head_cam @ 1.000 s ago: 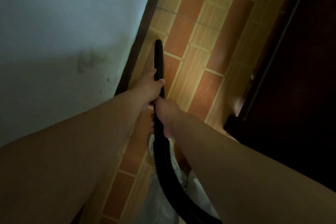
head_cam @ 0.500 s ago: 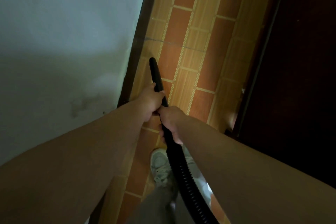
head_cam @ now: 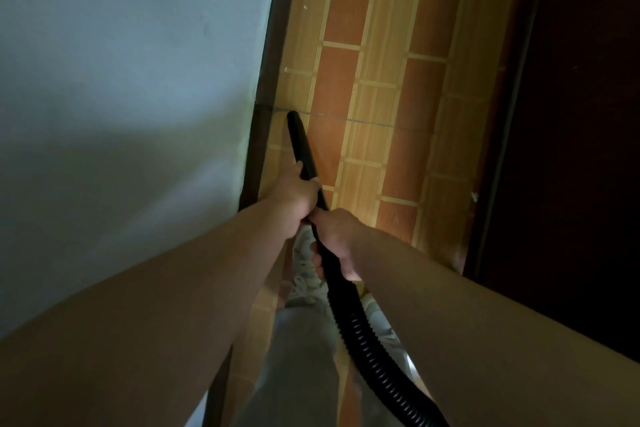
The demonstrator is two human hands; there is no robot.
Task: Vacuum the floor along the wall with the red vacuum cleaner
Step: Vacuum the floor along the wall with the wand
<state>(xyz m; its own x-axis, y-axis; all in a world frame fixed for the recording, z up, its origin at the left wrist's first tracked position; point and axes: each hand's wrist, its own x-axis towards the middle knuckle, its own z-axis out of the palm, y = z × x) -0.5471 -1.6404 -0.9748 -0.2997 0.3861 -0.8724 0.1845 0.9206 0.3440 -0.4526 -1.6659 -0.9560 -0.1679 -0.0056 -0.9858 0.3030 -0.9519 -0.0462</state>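
Black hose nozzle [head_cam: 300,146] points at the tiled floor [head_cam: 367,135], just beside the left skirting [head_cam: 266,128]. Your left hand [head_cam: 294,196] and right hand [head_cam: 337,236] both grip it.

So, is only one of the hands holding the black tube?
No, the left hand and the right hand both grip the black tube, left ahead of right.

On my feed the vacuum's smooth black tube [head_cam: 300,139] slants toward 11 o'clock; its rounded tip sits low over the floor [head_cam: 377,45], just beside the dark skirting [head_cam: 273,45] under the pale wall [head_cam: 131,62], contact unclear; my left grip [head_cam: 294,196] holds the tube mid-length, my right grip [head_cam: 337,236] its rear end; the ribbed black hose [head_cam: 367,333] curves off toward 5 o'clock; the floor is orange and tan tile strips.
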